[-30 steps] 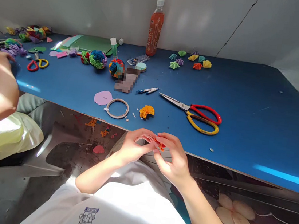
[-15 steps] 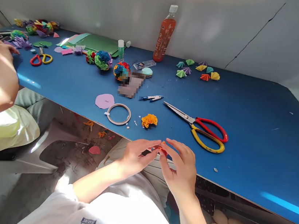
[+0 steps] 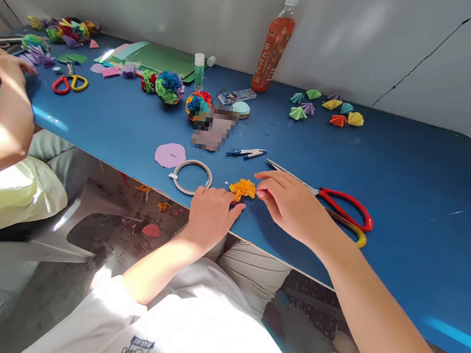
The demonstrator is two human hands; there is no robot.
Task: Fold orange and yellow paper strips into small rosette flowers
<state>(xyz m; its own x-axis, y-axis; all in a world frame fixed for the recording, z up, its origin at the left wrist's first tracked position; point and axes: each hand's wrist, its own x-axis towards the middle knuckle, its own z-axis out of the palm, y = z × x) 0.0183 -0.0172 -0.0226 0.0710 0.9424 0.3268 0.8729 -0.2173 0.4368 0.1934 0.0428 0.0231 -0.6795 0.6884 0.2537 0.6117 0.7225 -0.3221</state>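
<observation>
A crumpled orange paper flower (image 3: 242,189) lies near the table's front edge, between my two hands. My left hand (image 3: 212,214) rests on the edge just left of it, thumb apart and fingers laid down on the surface. From the right comes my right hand (image 3: 288,201), fingertips bent together beside the flower. A trace of red shows at those fingertips, too small to identify. Under my right forearm lie large scissors (image 3: 346,208) with one red and one yellow handle, partly covered. A roll of tape (image 3: 194,163) sits beyond my left hand, touching a lilac paper disc (image 3: 169,155).
A pair of compasses (image 3: 246,152) lies behind the flower. Farther back stand a drink bottle (image 3: 274,43), a glue stick (image 3: 198,71) and colourful paper balls (image 3: 169,87). Folded paper pieces (image 3: 337,120) lie at the back right. Another person's arm (image 3: 10,106) rests at the left.
My hands have parted and moved forward onto the table, either side of the orange flower. The red paper held between them is no longer plainly seen. The view has shifted slightly.
</observation>
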